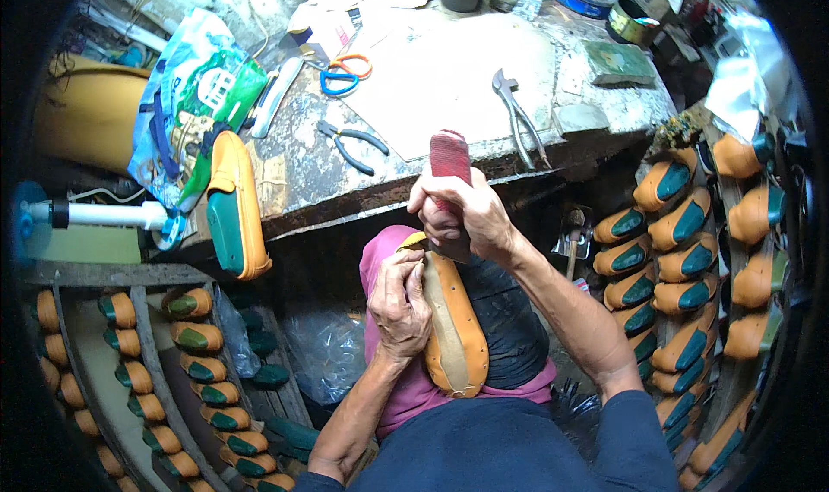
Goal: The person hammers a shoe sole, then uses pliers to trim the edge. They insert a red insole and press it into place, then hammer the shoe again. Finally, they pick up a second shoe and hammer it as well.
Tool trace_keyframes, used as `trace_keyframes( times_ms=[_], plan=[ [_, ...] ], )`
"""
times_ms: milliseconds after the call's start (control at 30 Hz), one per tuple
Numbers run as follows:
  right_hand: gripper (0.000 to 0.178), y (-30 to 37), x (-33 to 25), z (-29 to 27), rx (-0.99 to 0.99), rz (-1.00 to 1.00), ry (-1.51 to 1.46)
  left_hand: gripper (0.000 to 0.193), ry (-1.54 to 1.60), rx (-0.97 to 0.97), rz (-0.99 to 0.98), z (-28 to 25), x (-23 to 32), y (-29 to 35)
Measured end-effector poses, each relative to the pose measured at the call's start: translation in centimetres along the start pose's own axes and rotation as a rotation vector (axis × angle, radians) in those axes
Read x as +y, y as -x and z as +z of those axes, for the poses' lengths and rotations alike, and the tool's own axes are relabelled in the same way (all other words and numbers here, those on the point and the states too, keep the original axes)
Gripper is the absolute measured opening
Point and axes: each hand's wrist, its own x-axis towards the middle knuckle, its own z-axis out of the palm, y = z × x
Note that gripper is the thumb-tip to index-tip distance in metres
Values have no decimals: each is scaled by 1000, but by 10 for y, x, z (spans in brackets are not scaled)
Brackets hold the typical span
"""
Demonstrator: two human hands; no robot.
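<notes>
Across my lap, on a pink cloth [374, 272], lies a tan leather shoe upper [474, 319], underside up, with a beige sole [446, 319] and small nail heads along its edge. My left hand [400, 306] is closed on the shoe's far end, fingers pinched at its left edge beside a bit of yellow material [412, 240]. Above that same end, my right hand [464, 213] is wrapped round a knife with a red-wrapped handle [449, 157]. A flat dark blade shows just below the fist; its tip is hidden near the shoe.
A worn workbench [328, 177] ahead carries black-handled pliers [352, 147], metal pincers [518, 116], scissors [344, 75] and a green block [619, 63]. One orange-and-green shoe [235, 207] rests at its left edge. Racks of similar shoes stand left [203, 337] and right [682, 259].
</notes>
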Motion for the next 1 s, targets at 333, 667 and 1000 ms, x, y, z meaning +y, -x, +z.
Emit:
trace_keyframes(
  times_ms=[333,667,1000],
  plan=[
    [40,-17,17,-3,-21,-69,26,5,29,198,-251,25,-2,10],
    [42,-29,4,-16,-137,7,107,4,98,204,-349,35,8,12],
    [39,-30,-9,-16,-210,227,158,2,77,137,-313,37,6,24]
  ],
)
